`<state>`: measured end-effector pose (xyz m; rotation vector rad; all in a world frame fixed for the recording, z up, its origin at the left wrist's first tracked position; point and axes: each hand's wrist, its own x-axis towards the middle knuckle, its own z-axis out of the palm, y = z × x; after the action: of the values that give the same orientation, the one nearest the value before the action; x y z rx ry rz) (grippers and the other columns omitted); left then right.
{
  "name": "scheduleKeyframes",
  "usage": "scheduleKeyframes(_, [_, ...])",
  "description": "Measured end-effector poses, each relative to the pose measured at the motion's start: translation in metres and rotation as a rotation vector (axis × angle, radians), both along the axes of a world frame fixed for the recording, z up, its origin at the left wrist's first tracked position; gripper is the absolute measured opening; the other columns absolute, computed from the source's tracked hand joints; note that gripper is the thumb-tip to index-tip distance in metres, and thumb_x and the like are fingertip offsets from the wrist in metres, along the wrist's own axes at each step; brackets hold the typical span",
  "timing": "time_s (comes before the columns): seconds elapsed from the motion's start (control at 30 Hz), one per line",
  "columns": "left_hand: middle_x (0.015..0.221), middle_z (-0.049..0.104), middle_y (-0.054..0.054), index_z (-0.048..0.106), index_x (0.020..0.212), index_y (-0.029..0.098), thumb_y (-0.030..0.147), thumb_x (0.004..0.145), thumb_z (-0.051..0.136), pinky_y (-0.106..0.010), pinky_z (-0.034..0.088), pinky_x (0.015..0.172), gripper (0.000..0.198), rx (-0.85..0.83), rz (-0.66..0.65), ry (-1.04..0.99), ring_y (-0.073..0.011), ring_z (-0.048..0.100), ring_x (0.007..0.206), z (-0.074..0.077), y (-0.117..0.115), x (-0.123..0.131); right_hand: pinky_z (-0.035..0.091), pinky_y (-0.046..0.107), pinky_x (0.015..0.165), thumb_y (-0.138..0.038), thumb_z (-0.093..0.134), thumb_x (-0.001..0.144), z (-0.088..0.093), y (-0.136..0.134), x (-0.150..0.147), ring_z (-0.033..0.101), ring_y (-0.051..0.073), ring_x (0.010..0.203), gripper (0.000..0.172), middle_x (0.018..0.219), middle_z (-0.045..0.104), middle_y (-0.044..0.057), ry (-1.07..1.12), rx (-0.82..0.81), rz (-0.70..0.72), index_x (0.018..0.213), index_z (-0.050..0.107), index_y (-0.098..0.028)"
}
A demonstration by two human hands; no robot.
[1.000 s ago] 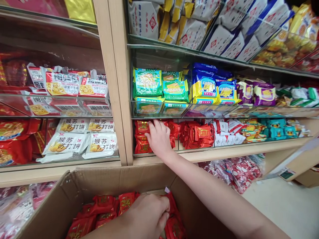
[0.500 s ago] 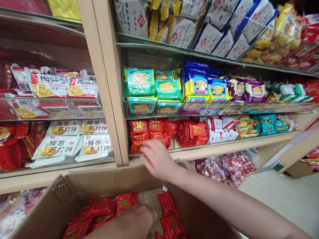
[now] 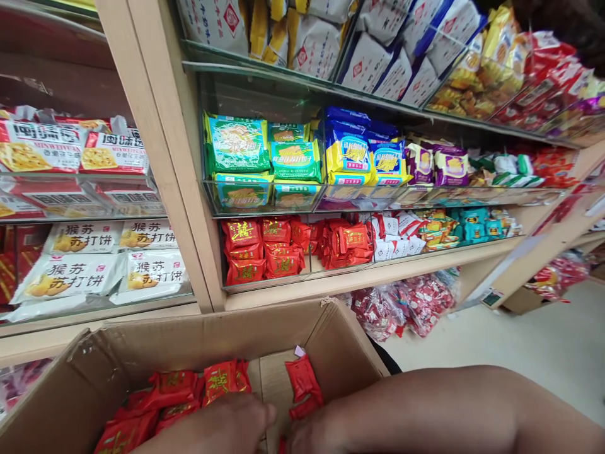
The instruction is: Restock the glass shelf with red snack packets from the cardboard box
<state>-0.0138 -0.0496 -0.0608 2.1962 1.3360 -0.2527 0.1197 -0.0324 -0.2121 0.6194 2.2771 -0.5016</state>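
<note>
Shelf (image 3: pixel 378 270): red packets (image 3: pixel 285 258) already stacked, centre frame.
Box (image 3: pixel 189 337): more red packets (image 3: pixel 174 382) remain, lower frame.
Left hand (image 3: pixel 234 417): over these; fingers' hold cannot be told.
Right hand (image 3: pixel 309 435): bottom centre; fingers hidden, cannot tell.

Within the cardboard box (image 3: pixel 222 331), a strip of bare cardboard (image 3: pixel 271 366) is left between the red packets (image 3: pixel 170 386) heaped on the left and the fewer ones on the right, but its near end is crowded by the left hand (image 3: pixel 231 417) and right hand (image 3: pixel 314 432). The shelf opening beyond the box's far wall is bounded by the wooden post (image 3: pixel 176 157) and the glass shelf (image 3: pixel 350 206) above.
</note>
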Motion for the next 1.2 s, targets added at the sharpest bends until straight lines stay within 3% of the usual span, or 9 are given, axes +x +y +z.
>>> scheduleKeyframes(0.1, [0.085, 0.066, -0.014, 0.065, 0.084, 0.020, 0.030, 0.061, 0.049, -0.045, 0.044, 0.066, 0.029, -0.026, -0.088, 0.084, -0.0340, 0.060, 0.080, 0.017, -0.003, 0.006, 0.038, 0.024, 0.042, -0.007, 0.064, 0.047, 0.026, -0.006, -0.008, 0.057, 0.018, 0.052, 0.027, 0.049, 0.059, 0.001, -0.085, 0.032, 0.071, 0.035, 0.042, -0.018])
scheduleKeyframes(0.33, [0.090, 0.065, -0.011, 0.063, 0.087, 0.023, 0.034, 0.060, 0.054, -0.044, 0.042, 0.070, 0.030, -0.115, -0.007, 0.027, -0.0331, 0.059, 0.084, 0.023, 0.010, -0.002, 0.031, 0.019, 0.043, -0.008, 0.062, 0.057, 0.087, 0.012, 0.003, 0.043, 0.009, 0.047, 0.026, 0.044, 0.039, -0.008, 0.232, -0.122, -0.088, 0.048, 0.041, -0.019])
scheduleKeyframes(0.4, [0.090, 0.065, -0.006, 0.060, 0.095, 0.024, 0.036, 0.058, 0.060, -0.038, 0.042, 0.072, 0.038, -0.204, 0.057, -0.114, -0.0284, 0.059, 0.083, 0.028, 0.022, -0.007, 0.030, 0.018, 0.046, -0.018, 0.062, 0.063, 0.104, 0.024, 0.018, 0.040, 0.008, 0.048, 0.018, 0.049, 0.040, -0.008, 0.482, -0.143, -0.268, 0.056, 0.046, -0.019])
scheduleKeyframes(0.5, [0.086, 0.062, -0.003, 0.050, 0.106, 0.022, 0.041, 0.059, 0.064, -0.031, 0.044, 0.065, 0.053, -0.374, 0.250, -0.359, -0.0220, 0.059, 0.079, 0.035, 0.039, -0.011, 0.029, 0.018, 0.046, -0.037, 0.052, 0.074, 0.125, 0.039, 0.037, 0.036, 0.007, 0.050, 0.022, 0.055, 0.041, -0.006, 0.975, -0.117, -0.726, 0.066, 0.046, -0.018])
scheduleKeyframes(0.6, [0.083, 0.059, 0.000, 0.045, 0.101, 0.023, 0.044, 0.063, 0.063, -0.026, 0.044, 0.063, 0.047, -0.519, 0.473, -0.610, -0.0158, 0.058, 0.077, 0.037, 0.045, -0.006, 0.028, 0.018, 0.044, -0.047, 0.049, 0.074, 0.136, 0.047, 0.042, 0.032, 0.006, 0.046, 0.031, 0.053, 0.037, -0.007, 1.328, -0.244, -1.138, 0.066, 0.039, -0.019])
scheduleKeyframes(0.67, [0.088, 0.060, 0.001, 0.043, 0.099, 0.024, 0.046, 0.068, 0.058, -0.026, 0.044, 0.067, 0.042, -0.582, 0.582, -0.818, -0.0131, 0.059, 0.078, 0.034, 0.042, 0.003, 0.029, 0.018, 0.044, -0.050, 0.051, 0.071, 0.139, 0.048, 0.039, 0.032, 0.006, 0.046, 0.035, 0.053, 0.038, -0.007, 1.488, -0.351, -1.277, 0.064, 0.036, -0.019])
scheduleKeyframes(0.8, [0.093, 0.060, -0.001, 0.039, 0.105, 0.025, 0.047, 0.070, 0.056, -0.027, 0.046, 0.067, 0.045, -0.533, 0.681, -0.922, -0.0130, 0.062, 0.072, 0.022, 0.033, 0.017, 0.031, 0.018, 0.044, -0.050, 0.053, 0.069, 0.140, 0.050, 0.035, 0.035, 0.006, 0.048, 0.035, 0.055, 0.041, -0.006, 1.573, -0.254, -1.260, 0.065, 0.041, -0.018])
scheduleKeyframes(0.97, [0.071, 0.058, 0.004, 0.044, 0.099, 0.021, 0.044, 0.069, 0.057, -0.024, 0.045, 0.050, 0.040, -0.250, 0.483, -0.869, -0.0108, 0.055, 0.054, 0.015, 0.038, 0.020, 0.031, 0.018, 0.047, -0.050, 0.054, 0.070, 0.143, 0.051, 0.041, 0.038, 0.007, 0.052, 0.034, 0.058, 0.045, -0.005, 1.477, -0.060, -1.053, 0.069, 0.052, -0.017])
scheduleKeyframes(1.2, [0.062, 0.060, 0.004, 0.045, 0.090, 0.019, 0.041, 0.063, 0.065, -0.020, 0.040, 0.046, 0.040, -0.006, 0.741, -1.080, -0.0089, 0.052, 0.049, 0.032, 0.043, 0.023, 0.030, 0.019, 0.048, -0.047, 0.049, 0.075, 0.158, 0.048, 0.036, 0.036, 0.007, 0.050, 0.031, 0.056, 0.040, -0.006, 1.700, -0.126, -1.204, 0.066, 0.044, -0.018])
